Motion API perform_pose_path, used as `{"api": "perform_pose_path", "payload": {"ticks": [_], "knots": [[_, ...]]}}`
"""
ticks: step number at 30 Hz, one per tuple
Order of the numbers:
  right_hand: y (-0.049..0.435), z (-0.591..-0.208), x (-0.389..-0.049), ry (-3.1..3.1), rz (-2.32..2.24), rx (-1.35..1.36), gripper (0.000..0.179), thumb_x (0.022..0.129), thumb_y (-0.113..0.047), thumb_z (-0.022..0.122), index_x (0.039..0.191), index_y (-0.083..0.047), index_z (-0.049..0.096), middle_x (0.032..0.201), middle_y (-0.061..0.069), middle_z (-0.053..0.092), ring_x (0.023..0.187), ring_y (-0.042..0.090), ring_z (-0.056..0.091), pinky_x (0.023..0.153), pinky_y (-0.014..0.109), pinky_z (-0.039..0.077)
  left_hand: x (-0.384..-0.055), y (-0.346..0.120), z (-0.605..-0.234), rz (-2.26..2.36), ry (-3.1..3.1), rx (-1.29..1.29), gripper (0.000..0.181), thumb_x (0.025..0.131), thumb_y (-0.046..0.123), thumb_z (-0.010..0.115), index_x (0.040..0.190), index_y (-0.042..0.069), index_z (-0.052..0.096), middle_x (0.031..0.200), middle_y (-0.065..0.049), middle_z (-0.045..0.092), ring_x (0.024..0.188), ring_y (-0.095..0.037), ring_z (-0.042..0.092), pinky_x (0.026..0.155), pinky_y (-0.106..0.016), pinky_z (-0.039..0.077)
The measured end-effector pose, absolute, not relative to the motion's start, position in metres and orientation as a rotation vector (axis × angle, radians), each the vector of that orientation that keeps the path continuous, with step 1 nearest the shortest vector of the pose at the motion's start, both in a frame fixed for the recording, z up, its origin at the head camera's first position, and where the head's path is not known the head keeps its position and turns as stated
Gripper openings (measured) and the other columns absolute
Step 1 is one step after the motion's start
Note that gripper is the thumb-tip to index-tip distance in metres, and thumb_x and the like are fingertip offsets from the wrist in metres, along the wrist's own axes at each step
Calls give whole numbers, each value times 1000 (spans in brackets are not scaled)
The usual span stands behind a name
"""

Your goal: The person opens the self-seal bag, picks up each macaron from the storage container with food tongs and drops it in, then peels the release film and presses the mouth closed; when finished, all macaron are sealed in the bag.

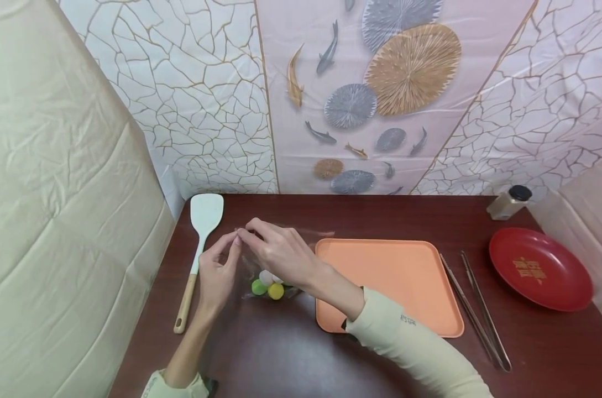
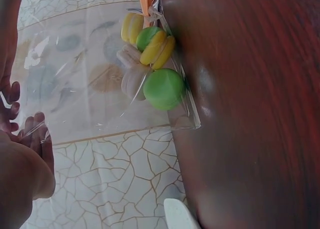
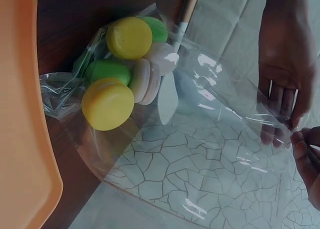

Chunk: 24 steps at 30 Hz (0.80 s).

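A clear plastic bag [image 3: 215,124] holds several macarons, among them yellow [image 3: 129,38], green [image 2: 164,89] and pale pinkish-white [image 3: 146,81] ones. The filled end rests low on the table, while the film stretches up toward the hands. My left hand [image 1: 218,276] pinches the bag's upper edge between thumb and fingers. Right beside it, my right hand [image 1: 288,254] also pinches that edge, and the fingertips of both meet there. Whether the bag's mouth is parted at that spot cannot be told.
An orange tray [image 1: 387,282] lies right of the bag, with metal tongs [image 1: 482,315] along its right side. Farther right are a red plate [image 1: 554,276] and a black-capped jar [image 1: 508,203]. A white spatula with a wooden handle [image 1: 186,301] lies at the left.
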State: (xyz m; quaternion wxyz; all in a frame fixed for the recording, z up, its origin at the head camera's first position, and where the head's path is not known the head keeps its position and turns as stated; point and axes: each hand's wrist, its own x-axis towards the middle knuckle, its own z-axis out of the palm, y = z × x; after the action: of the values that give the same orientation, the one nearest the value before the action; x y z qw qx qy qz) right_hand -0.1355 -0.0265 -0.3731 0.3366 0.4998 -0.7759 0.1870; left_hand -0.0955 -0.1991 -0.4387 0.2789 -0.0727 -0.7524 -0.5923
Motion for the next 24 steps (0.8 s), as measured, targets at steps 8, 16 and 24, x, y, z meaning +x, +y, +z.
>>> {"api": "perform_pose_path", "payload": {"ticks": [8, 16, 24], "knots": [[-28, -374, -144, -1977, 450, 1342, 12, 97, -3, 79, 109, -3, 78, 98, 3, 65, 70, 9, 62, 54, 21, 52, -98, -202, -441, -1515, -1990, -306, 20, 104, -9, 65, 118, -7, 80, 111, -24, 81, 103, 1, 72, 91, -13, 54], [-27, -372, -148, -1922, 275, 1379, 11, 95, 0, 77, 106, -2, 79, 98, 4, 63, 76, 12, 62, 58, 21, 55, -102, -203, -444, -1358, -1983, -384, 20, 99, -14, 68, 114, -9, 80, 108, -22, 83, 106, 3, 72, 97, -13, 53], [-30, -372, -154, -1833, 173, 1404, 5, 98, -2, 72, 98, -3, 77, 93, 2, 61, 69, 10, 56, 54, 20, 49, -102, -206, -446, -1279, -2011, -386, 19, 97, -15, 69, 111, -10, 80, 106, -23, 82, 99, -32, 80, 97, -12, 53]]}}
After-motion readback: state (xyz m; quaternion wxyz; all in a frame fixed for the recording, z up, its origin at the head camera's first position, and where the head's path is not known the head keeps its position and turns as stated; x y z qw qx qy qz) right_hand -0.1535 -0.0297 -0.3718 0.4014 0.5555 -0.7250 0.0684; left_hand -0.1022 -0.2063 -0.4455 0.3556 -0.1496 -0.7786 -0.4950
